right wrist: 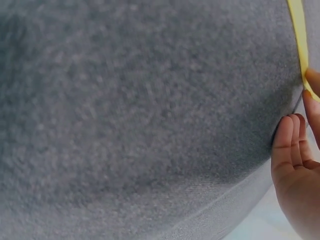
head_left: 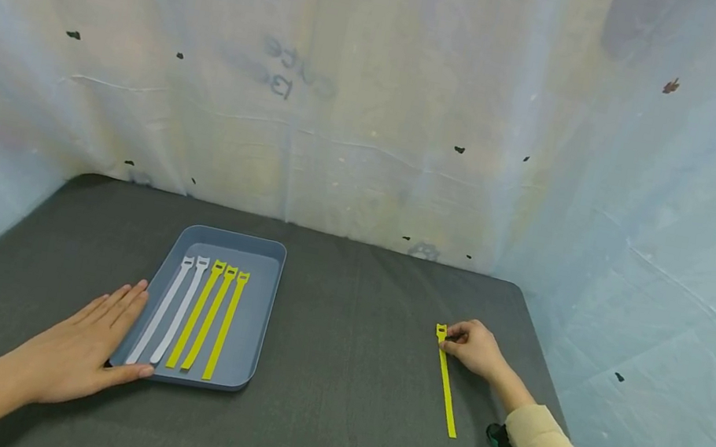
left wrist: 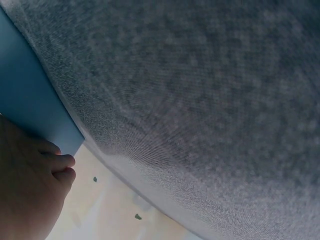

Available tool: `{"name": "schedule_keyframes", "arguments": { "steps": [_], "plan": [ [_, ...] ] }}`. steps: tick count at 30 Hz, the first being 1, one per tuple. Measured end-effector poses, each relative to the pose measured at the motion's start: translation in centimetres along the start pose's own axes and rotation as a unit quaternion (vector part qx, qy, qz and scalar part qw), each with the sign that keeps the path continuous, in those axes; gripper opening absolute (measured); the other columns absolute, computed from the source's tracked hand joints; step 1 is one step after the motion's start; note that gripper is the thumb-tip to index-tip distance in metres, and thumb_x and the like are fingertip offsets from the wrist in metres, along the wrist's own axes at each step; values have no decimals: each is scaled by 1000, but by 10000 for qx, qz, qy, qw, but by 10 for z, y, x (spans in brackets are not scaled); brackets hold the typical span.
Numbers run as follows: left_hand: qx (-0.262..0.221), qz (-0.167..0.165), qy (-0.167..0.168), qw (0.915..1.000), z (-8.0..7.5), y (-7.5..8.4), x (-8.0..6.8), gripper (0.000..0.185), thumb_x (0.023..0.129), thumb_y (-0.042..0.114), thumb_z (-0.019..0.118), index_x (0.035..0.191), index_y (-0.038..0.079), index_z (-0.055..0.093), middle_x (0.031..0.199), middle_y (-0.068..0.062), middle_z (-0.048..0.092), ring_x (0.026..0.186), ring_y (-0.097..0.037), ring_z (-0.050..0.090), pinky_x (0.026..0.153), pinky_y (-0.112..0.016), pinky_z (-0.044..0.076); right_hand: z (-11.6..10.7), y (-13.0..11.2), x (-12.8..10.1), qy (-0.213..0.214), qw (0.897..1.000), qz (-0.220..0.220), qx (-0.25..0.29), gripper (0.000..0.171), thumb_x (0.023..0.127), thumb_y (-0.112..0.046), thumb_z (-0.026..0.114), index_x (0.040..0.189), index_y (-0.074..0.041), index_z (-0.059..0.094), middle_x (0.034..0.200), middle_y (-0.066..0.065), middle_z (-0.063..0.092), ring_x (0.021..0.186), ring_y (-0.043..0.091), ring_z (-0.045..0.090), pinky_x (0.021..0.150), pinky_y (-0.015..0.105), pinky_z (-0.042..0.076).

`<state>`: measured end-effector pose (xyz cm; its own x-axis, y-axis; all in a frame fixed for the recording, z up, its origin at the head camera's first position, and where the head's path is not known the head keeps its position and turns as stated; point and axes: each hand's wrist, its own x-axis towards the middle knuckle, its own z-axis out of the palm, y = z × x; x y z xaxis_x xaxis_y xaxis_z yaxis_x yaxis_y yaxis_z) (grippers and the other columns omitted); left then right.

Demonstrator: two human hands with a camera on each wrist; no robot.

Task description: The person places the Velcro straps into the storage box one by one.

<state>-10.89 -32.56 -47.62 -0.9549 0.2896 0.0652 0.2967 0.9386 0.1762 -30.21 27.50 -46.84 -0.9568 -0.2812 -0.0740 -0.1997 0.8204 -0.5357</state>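
Dark grey felt counter (head_left: 343, 349), walled on three sides by pale, wrinkled sheeting (head_left: 380, 99). At 9 o'clock, blue tray (head_left: 251, 317) holding five straps side by side: two white (head_left: 170, 310), three yellow (head_left: 208, 317). Left hand (head_left: 85, 343) flat beside tray, fingers straight against its left wall, thumb at near corner; grip wide, holding nothing. At 3 o'clock, sixth yellow strap (head_left: 446, 387) flat on counter, well apart from tray. Right hand (head_left: 476, 348) at strap's far, slotted end, fingertips curled onto it; grip narrow, pinching that end. Faint mirrored writing on back sheet, unreadable.
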Motion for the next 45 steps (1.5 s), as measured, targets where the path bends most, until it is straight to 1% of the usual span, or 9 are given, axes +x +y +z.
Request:
{"name": "schedule_keyframes", "arguments": {
  "steps": [5,8,13,19,22,26,32,38,45],
  "plan": [
    [-44,-33,-38,10000,-1,1,0,112,97,69,58,163,-7,11,170,-29,12,155,-48,18,119,-25,-23,2,-1,-3,98,9999,-32,63,13,96,-12,74,104,-1,72,107,15,60,81,20,55,67,35,47],
    [-46,-26,-19,10000,0,1,0,111,97,69,57,163,-8,11,170,-29,12,156,-48,17,119,-25,-22,3,-1,-4,127,9998,-73,134,13,97,-12,73,104,-2,71,103,12,63,79,19,57,66,34,48],
    [-33,8,30,10000,1,0,0,112,97,70,56,163,-7,11,170,-29,12,156,-48,16,116,-21,-24,5,-2,-6,167,9996,-53,242,13,98,-14,73,106,-3,70,95,9,68,77,18,58,65,32,48],
    [-13,39,30,10000,1,-2,0,111,97,70,56,164,-7,9,170,-29,12,156,-47,15,118,-23,-24,6,-2,-8,289,9988,-100,382,13,98,-13,72,108,-4,71,98,9,72,82,17,64,68,32,52],
    [-11,40,39,10000,1,-2,0,111,97,70,56,164,-6,9,170,-29,12,156,-47,16,119,-24,-23,6,-1,-10,347,9983,-233,408,14,99,-12,71,108,-2,71,99,10,73,83,17,66,67,30,53],
    [3,44,56,10000,1,-2,0,111,97,70,56,164,-6,9,170,-29,13,156,-47,16,118,-23,-23,7,-1,-12,428,9966,-234,669,14,100,-9,68,111,0,71,99,12,74,81,19,69,66,30,55],
    [3,32,55,10000,1,-2,0,111,97,70,56,164,-7,10,170,-29,13,156,-47,16,116,-20,-24,8,-1,-15,515,9921,-112,1136,18,102,-7,64,116,4,68,100,14,72,81,22,71,67,32,61],
    [4,33,68,10000,2,-3,0,111,97,70,56,164,-7,11,170,-28,13,157,-46,15,117,-21,-23,8,-1,-17,521,9884,24,1423,20,104,-7,62,118,5,66,102,16,72,80,23,70,68,34,63],
    [0,3,46,10000,2,-2,0,111,97,70,56,164,-7,11,170,-28,13,156,-47,17,116,-20,-24,9,-6,-17,548,9842,157,1676,25,105,-12,63,123,6,65,105,16,71,82,21,70,70,35,63]
  ]
}}
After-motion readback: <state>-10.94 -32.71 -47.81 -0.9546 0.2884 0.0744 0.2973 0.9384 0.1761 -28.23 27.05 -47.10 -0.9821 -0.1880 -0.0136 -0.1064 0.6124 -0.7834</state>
